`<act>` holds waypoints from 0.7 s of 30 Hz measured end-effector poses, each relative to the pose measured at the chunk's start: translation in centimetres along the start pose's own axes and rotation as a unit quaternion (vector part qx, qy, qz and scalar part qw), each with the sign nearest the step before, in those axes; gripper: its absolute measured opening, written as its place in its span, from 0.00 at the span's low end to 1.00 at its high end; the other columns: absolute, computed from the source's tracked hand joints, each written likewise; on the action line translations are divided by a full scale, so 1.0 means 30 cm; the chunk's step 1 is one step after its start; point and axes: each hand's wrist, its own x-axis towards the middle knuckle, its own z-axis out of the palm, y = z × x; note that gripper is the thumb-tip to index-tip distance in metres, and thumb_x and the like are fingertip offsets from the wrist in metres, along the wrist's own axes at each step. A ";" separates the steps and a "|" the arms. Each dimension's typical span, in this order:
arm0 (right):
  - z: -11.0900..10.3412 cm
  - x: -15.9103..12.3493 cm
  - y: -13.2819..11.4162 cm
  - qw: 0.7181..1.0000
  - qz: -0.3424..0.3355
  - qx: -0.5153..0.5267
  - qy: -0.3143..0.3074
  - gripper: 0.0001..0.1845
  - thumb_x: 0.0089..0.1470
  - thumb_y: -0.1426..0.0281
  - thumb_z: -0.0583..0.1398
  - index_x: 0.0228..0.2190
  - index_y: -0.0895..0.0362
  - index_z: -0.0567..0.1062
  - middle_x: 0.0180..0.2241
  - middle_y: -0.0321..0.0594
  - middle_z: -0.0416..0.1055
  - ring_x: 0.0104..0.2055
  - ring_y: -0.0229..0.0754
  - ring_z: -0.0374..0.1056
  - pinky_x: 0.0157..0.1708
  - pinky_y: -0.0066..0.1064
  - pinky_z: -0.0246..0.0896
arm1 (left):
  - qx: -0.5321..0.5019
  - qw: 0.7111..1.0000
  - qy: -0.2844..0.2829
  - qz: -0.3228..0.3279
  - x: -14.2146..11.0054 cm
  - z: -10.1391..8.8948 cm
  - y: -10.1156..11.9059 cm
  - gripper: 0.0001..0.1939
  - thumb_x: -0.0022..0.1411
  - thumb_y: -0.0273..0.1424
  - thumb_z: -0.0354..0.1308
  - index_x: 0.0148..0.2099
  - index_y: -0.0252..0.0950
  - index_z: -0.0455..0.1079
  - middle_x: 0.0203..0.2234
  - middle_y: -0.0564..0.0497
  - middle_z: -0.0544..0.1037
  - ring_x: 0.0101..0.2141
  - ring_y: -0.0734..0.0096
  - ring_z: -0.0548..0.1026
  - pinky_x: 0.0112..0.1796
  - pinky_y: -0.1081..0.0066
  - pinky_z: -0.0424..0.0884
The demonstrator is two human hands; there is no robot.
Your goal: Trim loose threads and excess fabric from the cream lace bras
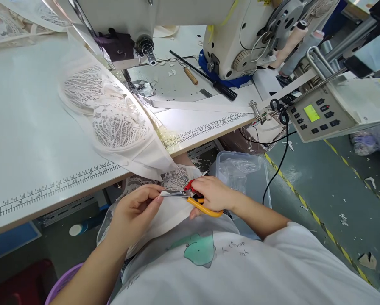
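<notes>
Low in the middle of the frame, the work looks to be at a trimming step: the left hand (135, 212) pinches the edge of the white cloth (174, 214) between thumb and fingers, right by the tips of the scissors (186, 193), whose handles the right hand (212, 194) grips with curled fingers. The blades point to frame left, their long axis nearly level across the picture, handles to the right; I can't tell how far they're parted, but a cut there would, I'd judge, call for taut cloth and fingertips clear of the edges.
</notes>
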 end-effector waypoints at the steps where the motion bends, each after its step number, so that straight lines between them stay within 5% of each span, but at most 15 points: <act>1: 0.003 0.000 -0.001 1.000 0.003 -0.002 0.003 0.32 0.34 0.39 0.60 0.22 0.56 0.62 0.23 0.37 0.64 0.27 0.40 0.61 0.28 0.29 0.52 | -0.003 1.000 0.002 -0.002 -0.002 0.000 -0.001 0.06 0.53 0.30 0.56 0.25 0.39 0.71 0.29 0.50 0.77 0.32 0.69 0.74 0.33 0.74 0.70; 10: 0.038 0.003 0.017 0.993 0.032 0.085 0.069 0.33 0.34 0.41 0.61 0.16 0.55 0.53 0.17 0.30 0.54 0.20 0.33 0.49 0.22 0.26 0.44 | -0.017 1.000 0.006 -0.010 -0.016 -0.011 0.002 0.06 0.54 0.31 0.56 0.25 0.39 0.70 0.29 0.49 0.77 0.33 0.67 0.74 0.34 0.71 0.70; 15: -0.005 -0.004 -0.008 0.949 0.045 0.254 0.180 0.35 0.29 0.39 0.61 0.24 0.57 0.63 0.23 0.33 0.59 0.24 0.34 0.53 0.24 0.25 0.50 | 0.010 1.000 0.003 -0.009 -0.022 -0.013 0.001 0.07 0.56 0.34 0.55 0.28 0.40 0.71 0.32 0.48 0.78 0.35 0.66 0.74 0.34 0.70 0.70; 21: 0.009 0.001 -0.077 0.922 0.024 0.366 0.120 0.21 0.39 0.55 0.65 0.24 0.57 0.63 0.22 0.30 0.57 0.22 0.30 0.50 0.20 0.22 0.48 | 0.051 0.999 0.011 0.014 -0.019 -0.018 -0.020 0.10 0.58 0.37 0.53 0.29 0.39 0.70 0.33 0.49 0.78 0.34 0.66 0.75 0.35 0.70 0.72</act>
